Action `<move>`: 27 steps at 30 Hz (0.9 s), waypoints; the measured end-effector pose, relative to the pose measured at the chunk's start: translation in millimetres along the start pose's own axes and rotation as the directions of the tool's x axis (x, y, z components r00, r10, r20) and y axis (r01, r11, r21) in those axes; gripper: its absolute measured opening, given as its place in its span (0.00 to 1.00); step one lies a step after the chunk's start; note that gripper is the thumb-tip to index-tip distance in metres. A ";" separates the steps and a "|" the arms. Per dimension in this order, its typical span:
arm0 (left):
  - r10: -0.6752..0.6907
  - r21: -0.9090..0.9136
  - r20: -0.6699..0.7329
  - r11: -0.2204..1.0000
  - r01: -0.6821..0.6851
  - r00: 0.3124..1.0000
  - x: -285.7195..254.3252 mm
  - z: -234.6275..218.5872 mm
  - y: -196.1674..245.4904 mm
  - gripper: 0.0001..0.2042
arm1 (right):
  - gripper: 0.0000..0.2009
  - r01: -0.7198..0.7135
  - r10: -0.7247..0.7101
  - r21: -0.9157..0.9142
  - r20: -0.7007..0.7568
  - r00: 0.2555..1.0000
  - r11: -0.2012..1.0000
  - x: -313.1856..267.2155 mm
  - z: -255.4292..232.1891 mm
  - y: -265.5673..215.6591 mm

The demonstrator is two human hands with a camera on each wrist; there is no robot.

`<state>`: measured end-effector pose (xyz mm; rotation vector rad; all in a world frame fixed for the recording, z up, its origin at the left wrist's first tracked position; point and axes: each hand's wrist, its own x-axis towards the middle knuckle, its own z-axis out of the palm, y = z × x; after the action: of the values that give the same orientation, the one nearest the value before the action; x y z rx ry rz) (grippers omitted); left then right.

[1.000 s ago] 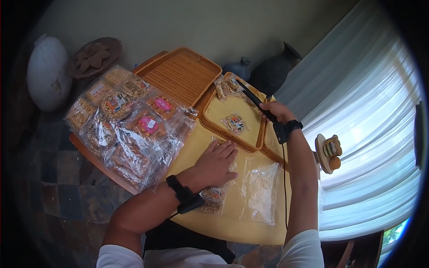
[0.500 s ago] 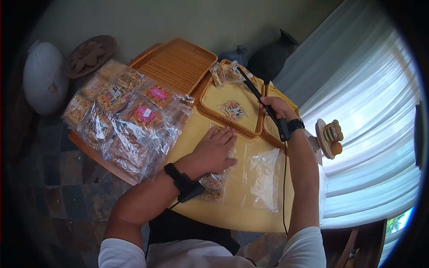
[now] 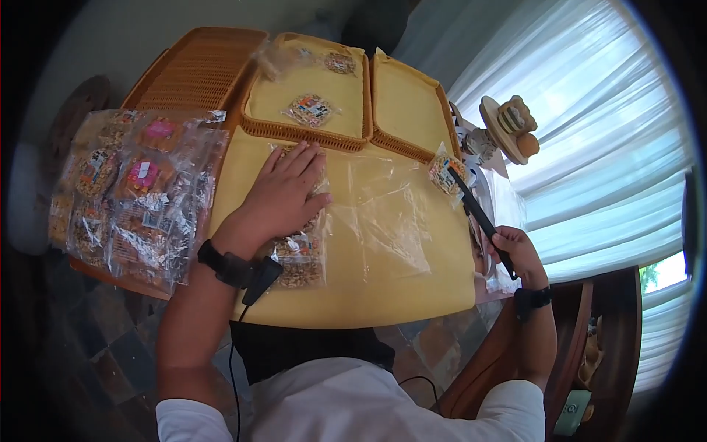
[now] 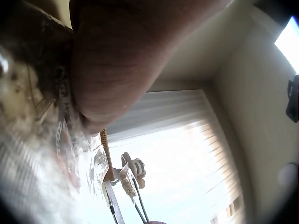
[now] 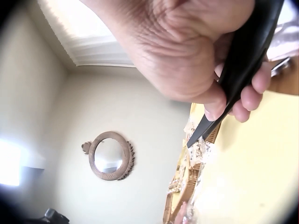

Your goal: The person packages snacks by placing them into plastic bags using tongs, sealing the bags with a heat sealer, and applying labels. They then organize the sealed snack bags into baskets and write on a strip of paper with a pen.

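My left hand (image 3: 278,193) rests flat with fingers extended on a clear bag of snack packets (image 3: 296,259) on the yellow tabletop (image 3: 346,303). Held in my right hand (image 3: 521,254) is a pair of black tongs (image 3: 480,214). A round wrapped snack packet (image 3: 444,174) is at the tongs' tips, past the table's right edge region near the basket corner; the left wrist view shows this packet (image 4: 127,181) between the two arms. Between the hands lies a flat clear plastic bag (image 3: 383,228). In the right wrist view, fingers curl around the tongs (image 5: 243,60).
Behind sit a lined wicker basket (image 3: 305,135) with several wrapped snacks, another lined basket (image 3: 409,103) and a bare wicker tray (image 3: 193,70). Filled plastic bags (image 3: 140,199) cover the left side. A small stand with pastry shapes (image 3: 509,127) is at the right.
The head view has turned, shifting the table. My right hand has moved with the tongs from over the baskets toward the front right, and a snack packet now shows at their tips. The left hand stays on its bag.
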<state>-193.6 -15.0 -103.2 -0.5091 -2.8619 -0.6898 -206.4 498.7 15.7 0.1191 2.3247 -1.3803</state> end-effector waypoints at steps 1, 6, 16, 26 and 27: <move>0.014 -0.004 0.014 1.000 -0.014 1.000 0.1 0.0 0.5 0.37 | 0.11 -0.012 0.012 0.010 -0.011 1.000 1.000 -14.1 -3.5 10.7; 0.011 0.022 0.043 1.000 -0.012 0.999 1.7 -6.4 2.3 0.39 | 0.07 -0.094 0.093 -0.038 -0.047 0.995 0.995 -63.5 1.0 43.3; -0.002 0.047 0.052 0.999 -0.001 0.999 4.1 -10.8 9.6 0.37 | 0.08 -0.172 0.178 -0.052 0.141 0.974 0.984 -97.0 21.8 44.8; 0.298 0.022 0.098 0.953 -0.301 0.950 33.6 -46.0 103.0 0.22 | 0.10 -0.104 0.099 0.007 0.253 0.962 0.995 -109.2 37.2 68.2; 0.307 -0.012 0.223 0.950 -0.312 0.925 45.1 -46.0 118.8 0.21 | 0.10 -0.097 0.091 0.013 0.252 0.963 0.995 -110.2 37.5 71.5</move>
<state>-189.6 76.0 -3.3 -1.0706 -2.8823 -0.5733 -74.4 518.2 -13.5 0.0572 2.0663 -1.2976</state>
